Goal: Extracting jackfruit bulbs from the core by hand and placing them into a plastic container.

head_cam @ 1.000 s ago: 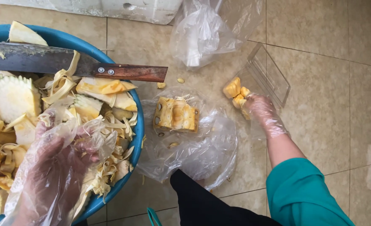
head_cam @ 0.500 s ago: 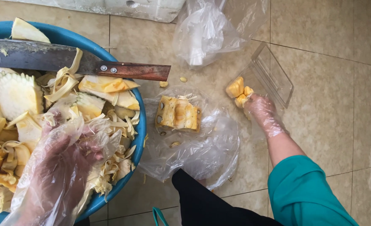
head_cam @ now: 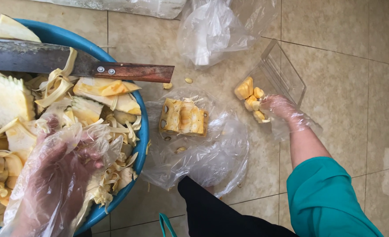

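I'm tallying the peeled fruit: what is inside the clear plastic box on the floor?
The clear plastic box holds a few yellow jackfruit pods. The gloved right hand reaches in and covers part of them, so anything beneath it is hidden.

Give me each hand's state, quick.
Left hand: gloved, open, resting on scraps in the blue basin.
Right hand: gloved, at yellow fruit pieces in the clear container; grip cannot be told.

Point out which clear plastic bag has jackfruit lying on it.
The flattened clear bag by the blue basin carries the jackfruit chunk; the crumpled bag farther away holds none.
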